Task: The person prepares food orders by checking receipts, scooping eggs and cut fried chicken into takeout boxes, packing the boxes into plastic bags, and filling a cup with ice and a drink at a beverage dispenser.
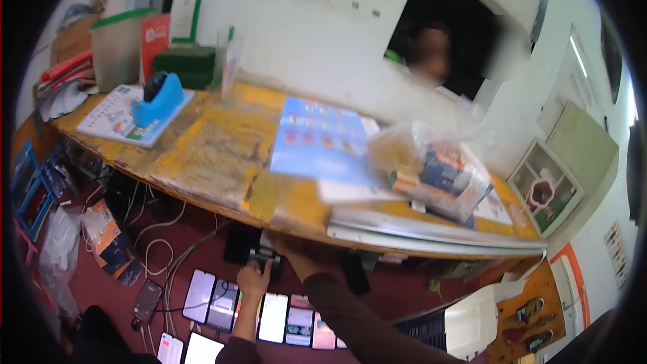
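My left hand [253, 279] is low in the middle of the view, below the table's front edge, with its fingers closed and the thumb up. It is against a small grey and dark item [264, 256] whose kind I cannot make out. My right hand [288, 251] reaches in beside that item, close under the table edge; its fingers are hidden or blurred. Below the hands lie several phones with lit screens, among them a white-screened phone [272, 318] and a pale-screened phone [199, 296]. A black flat object [239, 245] is just left of the grey item.
The worn yellow table [209, 141] carries a blue sheet [320, 138], a plastic-bagged package [445, 168], a blue tape dispenser [158, 100] and a green box [185, 67]. Pale cables [168, 266] run over the red floor. A white tray [472, 323] stands at lower right.
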